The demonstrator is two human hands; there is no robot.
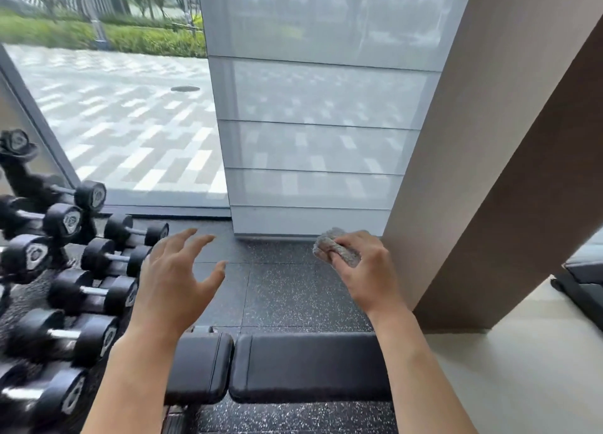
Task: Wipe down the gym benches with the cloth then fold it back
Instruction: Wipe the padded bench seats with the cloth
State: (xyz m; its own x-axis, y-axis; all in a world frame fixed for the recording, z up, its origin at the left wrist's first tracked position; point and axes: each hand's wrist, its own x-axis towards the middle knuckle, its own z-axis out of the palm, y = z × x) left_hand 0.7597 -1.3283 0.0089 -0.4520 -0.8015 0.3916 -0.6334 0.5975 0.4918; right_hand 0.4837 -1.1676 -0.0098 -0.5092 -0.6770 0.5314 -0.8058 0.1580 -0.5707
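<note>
A black padded gym bench point(303, 366) lies crosswise at the bottom of the view, in two cushions, a short one on the left and a long one on the right. My right hand point(365, 267) is raised above and beyond the bench and grips a bunched grey cloth point(336, 247) in curled fingers. My left hand point(176, 277) hovers in the air over the bench's left end with fingers spread, holding nothing.
A rack of black dumbbells point(65, 270) fills the left side. Speckled dark rubber floor point(280, 290) stretches beyond the bench to a window with a pale blind point(313, 139). A brown wall panel point(489, 172) rises on the right, with pale flooring point(522, 368) and another black pad point(584, 270) beyond it.
</note>
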